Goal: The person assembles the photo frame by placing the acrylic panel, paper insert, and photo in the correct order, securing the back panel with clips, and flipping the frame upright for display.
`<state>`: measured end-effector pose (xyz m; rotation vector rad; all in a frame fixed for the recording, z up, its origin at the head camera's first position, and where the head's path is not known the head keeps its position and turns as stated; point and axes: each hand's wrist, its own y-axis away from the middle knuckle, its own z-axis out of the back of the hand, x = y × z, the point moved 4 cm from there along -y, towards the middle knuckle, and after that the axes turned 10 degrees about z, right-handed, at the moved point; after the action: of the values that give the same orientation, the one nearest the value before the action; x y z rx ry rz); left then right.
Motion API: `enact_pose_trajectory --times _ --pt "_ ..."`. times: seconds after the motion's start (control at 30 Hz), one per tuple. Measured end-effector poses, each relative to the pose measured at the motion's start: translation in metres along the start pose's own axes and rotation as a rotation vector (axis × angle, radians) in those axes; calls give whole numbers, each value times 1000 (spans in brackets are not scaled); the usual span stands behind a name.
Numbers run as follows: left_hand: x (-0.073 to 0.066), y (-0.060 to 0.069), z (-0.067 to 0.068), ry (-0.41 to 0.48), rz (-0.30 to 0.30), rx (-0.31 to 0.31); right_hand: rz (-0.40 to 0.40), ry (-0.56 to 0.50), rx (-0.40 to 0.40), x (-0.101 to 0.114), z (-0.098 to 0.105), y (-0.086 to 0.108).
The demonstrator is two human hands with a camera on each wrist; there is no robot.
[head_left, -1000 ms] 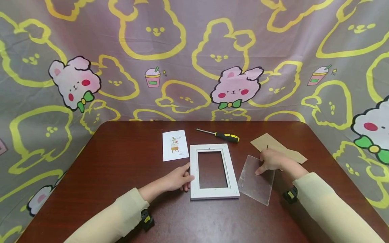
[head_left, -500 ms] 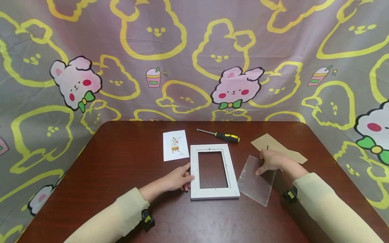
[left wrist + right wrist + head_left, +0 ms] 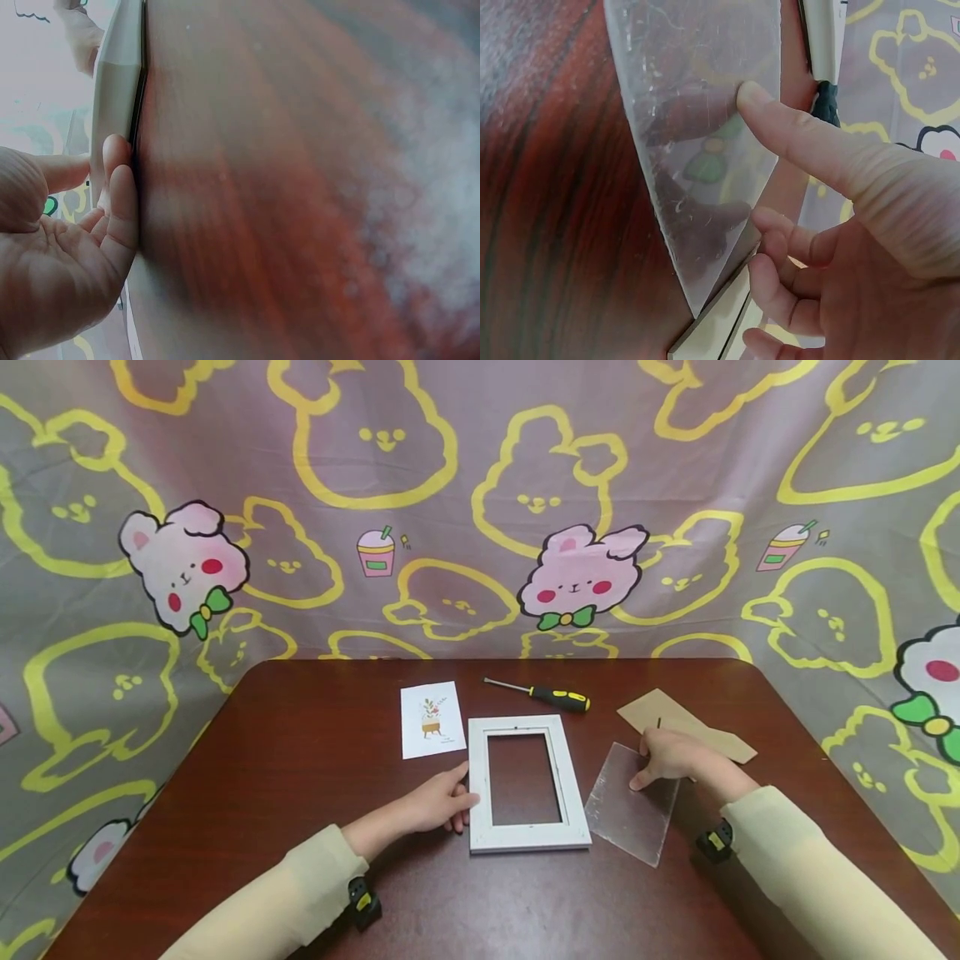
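A white picture frame (image 3: 517,839) lies flat on the table, its opening showing the bare wood. My left hand (image 3: 435,800) grips its left edge, with the thumb on top and fingers along the side; the left wrist view shows the fingers close against the frame's side (image 3: 120,94). To the right is a clear, scratched plastic sheet (image 3: 630,818). My right hand (image 3: 669,756) holds this sheet near its far right edge. In the right wrist view the thumb presses on the sheet's face (image 3: 697,67), and the other fingers curl at its edge.
Behind the right hand lies a brown backing board (image 3: 660,706), partly covered by the hand. A black-and-yellow screwdriver (image 3: 558,697) rests beyond the frame. A white card with a potted plant picture (image 3: 433,720) lies at the frame's upper left. A patterned curtain (image 3: 480,510) hangs behind the table.
The clear sheet's near corner has shifted very slightly to the left. Both hands otherwise stay in place, and the frame has not moved.
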<state>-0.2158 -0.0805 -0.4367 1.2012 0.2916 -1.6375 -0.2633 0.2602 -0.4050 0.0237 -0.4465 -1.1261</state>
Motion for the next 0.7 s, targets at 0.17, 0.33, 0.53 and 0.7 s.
enact_pose_trajectory --times 0.17,0.33,0.53,0.7 --pt "0 0 -1 7 -4 2 52 12 -28 0 -1 0" --pt "0 0 -1 12 -5 0 63 12 -49 -1 -1 0" --pt "1 -1 0 15 -2 -1 52 35 -53 3 0 2" --pt "1 -2 0 23 -4 1 15 115 -52 11 -3 8"
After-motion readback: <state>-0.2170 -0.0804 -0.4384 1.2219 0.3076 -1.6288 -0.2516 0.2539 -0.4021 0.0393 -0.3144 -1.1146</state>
